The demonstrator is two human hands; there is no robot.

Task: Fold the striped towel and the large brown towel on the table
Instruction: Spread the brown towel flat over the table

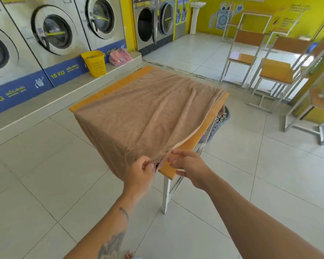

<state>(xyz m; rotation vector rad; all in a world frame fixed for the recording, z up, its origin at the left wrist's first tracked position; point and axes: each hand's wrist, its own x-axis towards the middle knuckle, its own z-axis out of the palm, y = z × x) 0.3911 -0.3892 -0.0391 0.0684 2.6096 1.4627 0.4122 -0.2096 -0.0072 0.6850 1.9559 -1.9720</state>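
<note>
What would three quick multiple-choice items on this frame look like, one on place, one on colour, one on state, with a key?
1. Where does the grey laundry basket stand?
A. On the table
B. On the floor past the table's right edge
C. On the ledge by the washers

2. What colour is the basket on the ledge by the washers?
A. Blue
B. Yellow
C. Red

3. How is the brown towel lying?
A. Spread over the table, hanging off its left edge
B. Rolled up tight
C. Heaped on the floor

Key: 1 B, it shows below the tabletop's right edge. 2 B, it is plainly yellow. 3 A, it covers most of the top while the left hand pinches its near corner and the right hand hovers open beside.
</note>
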